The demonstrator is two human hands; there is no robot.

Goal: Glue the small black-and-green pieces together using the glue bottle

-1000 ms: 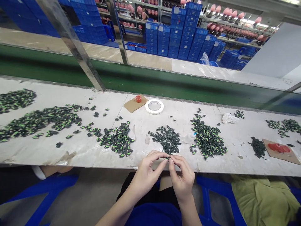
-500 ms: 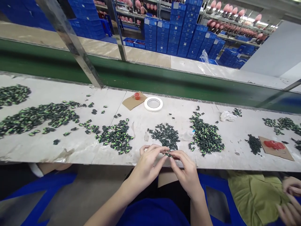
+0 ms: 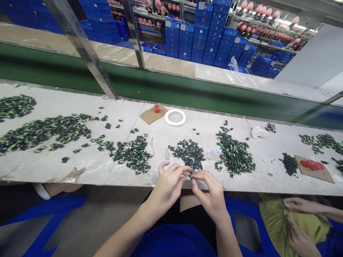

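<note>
At the near edge of a long, scuffed white tabletop (image 3: 88, 167), we are pinching a small dark piece (image 3: 191, 175) between both hands. Our left hand (image 3: 168, 184) and right hand (image 3: 210, 194) are each closing thumb and forefinger on it, with the other fingers curling loosely. The piece is sitting just above the tabletop's near edge, directly in front of a heap of dark pieces (image 3: 189, 153). Green-flecked heaps (image 3: 234, 153) are spreading out to the right and far along to the left. Farther back, a white tape roll (image 3: 175, 117) is lying beside a cardboard scrap (image 3: 150, 117) that is carrying a red cap (image 3: 157, 108). Beyond the tabletop a green conveyor belt (image 3: 187, 92) is running the width of the room, with a slanting metal post (image 3: 83, 50) crossing in front of it. Stacked blue crates (image 3: 203, 39) are filling the far floor. At the near right, a co-worker's hands (image 3: 294, 205) are resting on olive-green cloth (image 3: 276, 217).
</note>
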